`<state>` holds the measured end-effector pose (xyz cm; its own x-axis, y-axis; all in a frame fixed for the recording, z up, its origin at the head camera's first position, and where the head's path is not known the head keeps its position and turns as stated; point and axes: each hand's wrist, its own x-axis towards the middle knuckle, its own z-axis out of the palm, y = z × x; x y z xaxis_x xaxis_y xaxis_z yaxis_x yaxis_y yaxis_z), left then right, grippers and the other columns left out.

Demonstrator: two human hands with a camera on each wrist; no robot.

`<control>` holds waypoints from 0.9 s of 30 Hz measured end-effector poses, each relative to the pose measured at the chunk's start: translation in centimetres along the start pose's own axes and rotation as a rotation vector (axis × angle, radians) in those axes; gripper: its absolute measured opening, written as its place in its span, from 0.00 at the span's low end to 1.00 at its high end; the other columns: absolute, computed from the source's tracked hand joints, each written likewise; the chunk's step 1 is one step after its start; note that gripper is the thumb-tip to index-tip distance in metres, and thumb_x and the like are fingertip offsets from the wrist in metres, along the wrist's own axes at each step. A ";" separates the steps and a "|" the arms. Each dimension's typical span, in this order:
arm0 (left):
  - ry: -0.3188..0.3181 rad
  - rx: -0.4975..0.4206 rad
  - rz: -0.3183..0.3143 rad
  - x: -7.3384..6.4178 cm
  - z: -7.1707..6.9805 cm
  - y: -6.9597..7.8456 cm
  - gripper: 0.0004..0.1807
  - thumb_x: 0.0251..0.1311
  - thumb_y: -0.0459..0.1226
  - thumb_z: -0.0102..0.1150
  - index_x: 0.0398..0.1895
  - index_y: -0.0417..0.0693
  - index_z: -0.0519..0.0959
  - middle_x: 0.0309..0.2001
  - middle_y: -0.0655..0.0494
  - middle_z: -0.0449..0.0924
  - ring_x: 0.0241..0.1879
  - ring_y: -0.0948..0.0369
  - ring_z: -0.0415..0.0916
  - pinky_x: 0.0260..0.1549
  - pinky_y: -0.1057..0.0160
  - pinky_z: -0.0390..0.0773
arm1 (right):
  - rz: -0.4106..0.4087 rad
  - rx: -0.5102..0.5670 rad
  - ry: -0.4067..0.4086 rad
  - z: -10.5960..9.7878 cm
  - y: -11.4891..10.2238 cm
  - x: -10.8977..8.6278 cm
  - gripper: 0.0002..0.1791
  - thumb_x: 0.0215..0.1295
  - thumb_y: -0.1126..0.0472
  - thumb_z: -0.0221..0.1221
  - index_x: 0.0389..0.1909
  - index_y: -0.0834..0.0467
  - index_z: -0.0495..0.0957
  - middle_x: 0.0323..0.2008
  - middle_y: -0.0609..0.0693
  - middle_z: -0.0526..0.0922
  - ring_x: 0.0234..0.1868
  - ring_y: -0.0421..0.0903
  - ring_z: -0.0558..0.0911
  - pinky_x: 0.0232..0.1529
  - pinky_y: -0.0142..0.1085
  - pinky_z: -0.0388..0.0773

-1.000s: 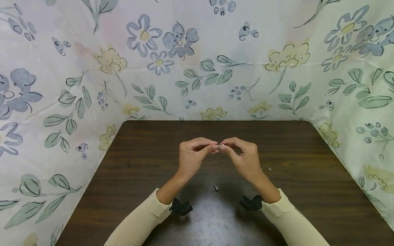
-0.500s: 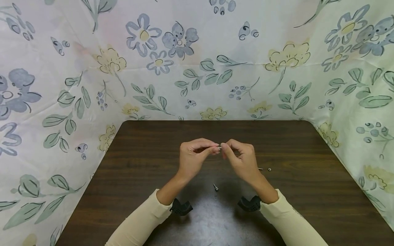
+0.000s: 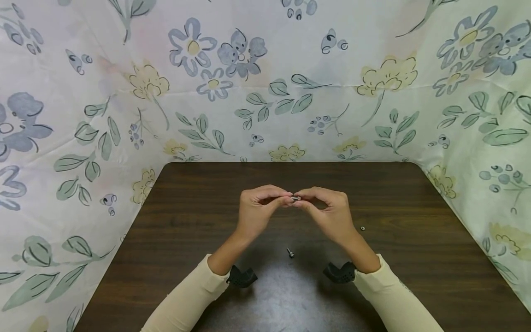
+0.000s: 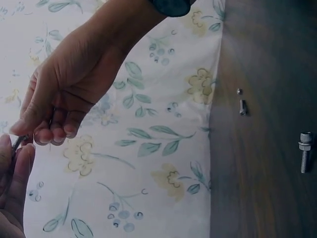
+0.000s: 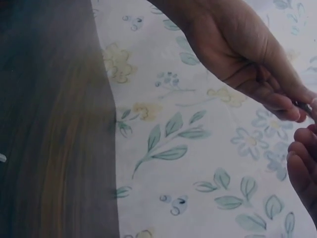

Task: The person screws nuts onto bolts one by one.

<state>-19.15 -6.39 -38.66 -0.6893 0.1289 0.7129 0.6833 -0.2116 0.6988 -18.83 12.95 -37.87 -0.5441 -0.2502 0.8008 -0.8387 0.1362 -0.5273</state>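
A small metal bolt (image 3: pixel 296 198) is held above the table between my two hands, its head end toward the right. My left hand (image 3: pixel 258 210) pinches its shank between thumb and fingertips. From the other side, the thumb and index finger of my right hand (image 3: pixel 329 214) pinch the head end. In the left wrist view the bolt (image 4: pixel 18 144) shows as a dark sliver between the fingertips. Below the hands, a socket-head bolt with a nut on its shank (image 4: pixel 304 148) lies on the table.
A loose nut (image 3: pixel 362 228) lies right of my right wrist. Beside it, in the left wrist view, is a smaller bolt (image 4: pixel 242 107), hidden by the right arm in the head view. Floral cloth (image 3: pixel 265 92) stands behind the dark wooden table (image 3: pixel 207 180).
The right fingers shifted in toward the left and then back out, changing their hold on the bolt, so more of it shows now. The left hand stays nearly still.
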 end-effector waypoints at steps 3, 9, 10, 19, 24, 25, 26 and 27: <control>0.004 0.003 0.013 -0.1 0.1 0.0 0.04 0.55 0.19 0.67 0.33 0.27 0.86 0.32 0.37 0.86 0.31 0.57 0.87 0.29 0.53 0.87 | 0.013 -0.002 -0.014 -0.1 0.5 -0.3 0.15 0.53 0.79 0.70 0.39 0.60 0.87 0.32 0.52 0.89 0.29 0.42 0.86 0.32 0.31 0.84; 0.029 0.010 0.068 -0.2 0.4 -0.3 0.04 0.54 0.19 0.68 0.33 0.28 0.86 0.32 0.39 0.86 0.31 0.56 0.87 0.29 0.53 0.87 | 0.010 0.002 0.009 0.1 0.5 -0.4 0.13 0.55 0.78 0.70 0.40 0.60 0.87 0.31 0.52 0.88 0.28 0.43 0.86 0.32 0.31 0.84; 0.034 0.011 0.072 -0.2 0.4 -0.3 0.04 0.53 0.19 0.69 0.33 0.28 0.87 0.32 0.39 0.86 0.31 0.56 0.87 0.29 0.53 0.87 | -0.003 0.001 0.023 0.1 0.5 -0.4 0.15 0.53 0.78 0.70 0.40 0.61 0.87 0.32 0.52 0.88 0.29 0.43 0.86 0.33 0.31 0.84; 0.039 0.003 0.078 -0.1 0.5 -0.1 0.04 0.54 0.20 0.69 0.34 0.28 0.86 0.33 0.39 0.86 0.31 0.54 0.87 0.30 0.52 0.87 | -0.034 0.027 0.071 0.2 0.2 -0.2 0.16 0.52 0.77 0.72 0.41 0.62 0.88 0.34 0.53 0.89 0.31 0.42 0.86 0.34 0.28 0.82; 0.038 0.019 0.088 -0.2 0.5 0.0 0.04 0.54 0.20 0.68 0.33 0.29 0.87 0.33 0.40 0.87 0.31 0.54 0.87 0.30 0.52 0.87 | -0.030 0.045 0.071 0.3 0.2 -0.3 0.14 0.53 0.77 0.71 0.41 0.62 0.88 0.33 0.53 0.89 0.31 0.42 0.85 0.33 0.27 0.80; 0.040 0.024 0.092 -0.2 0.6 0.0 0.05 0.54 0.19 0.69 0.33 0.29 0.87 0.33 0.40 0.87 0.31 0.54 0.87 0.30 0.53 0.87 | -0.029 0.049 0.069 0.3 0.3 -0.3 0.13 0.54 0.76 0.71 0.40 0.62 0.88 0.33 0.53 0.89 0.31 0.42 0.85 0.33 0.28 0.81; 0.042 0.029 0.095 -0.2 0.6 0.0 0.05 0.53 0.19 0.69 0.33 0.30 0.87 0.32 0.40 0.87 0.31 0.54 0.87 0.29 0.53 0.87 | -0.027 0.050 0.069 0.3 0.3 -0.3 0.12 0.55 0.75 0.71 0.40 0.62 0.88 0.33 0.53 0.89 0.31 0.42 0.85 0.33 0.28 0.81; 0.043 0.030 0.099 -0.2 0.6 0.0 0.05 0.53 0.19 0.69 0.33 0.30 0.87 0.32 0.40 0.87 0.31 0.55 0.87 0.29 0.54 0.87 | -0.026 0.049 0.067 0.3 0.3 -0.4 0.11 0.56 0.74 0.71 0.39 0.62 0.88 0.33 0.53 0.89 0.31 0.42 0.85 0.33 0.28 0.81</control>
<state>-18.82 -5.83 -38.76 -0.6271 0.0673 0.7761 0.7552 -0.1917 0.6268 -18.89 12.76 -38.42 -0.5240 -0.1883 0.8306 -0.8512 0.0834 -0.5181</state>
